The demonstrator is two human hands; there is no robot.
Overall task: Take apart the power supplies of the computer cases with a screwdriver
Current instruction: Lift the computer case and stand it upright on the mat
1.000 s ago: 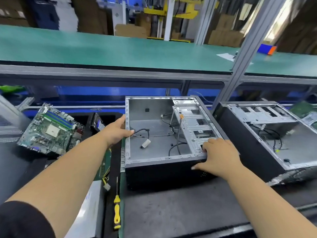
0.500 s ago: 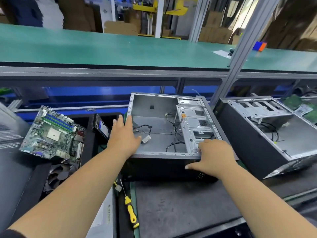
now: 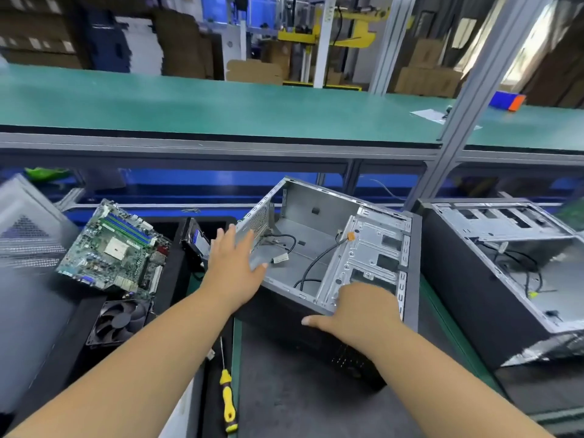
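Both hands are on the open computer case (image 3: 319, 245), which sits tilted, its left end raised. The left hand (image 3: 235, 267) lies flat against the perforated rear panel, and the right hand (image 3: 360, 311) grips the near edge by the drive cage. The yellow-handled screwdriver (image 3: 228, 396) lies on the bench, beside a motherboard (image 3: 113, 248) and a fan (image 3: 118, 320).

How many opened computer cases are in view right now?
2. One case sits tilted at the centre, with both hands on it; the second case stands to its right. The blurred grey panel at far left may belong to another.
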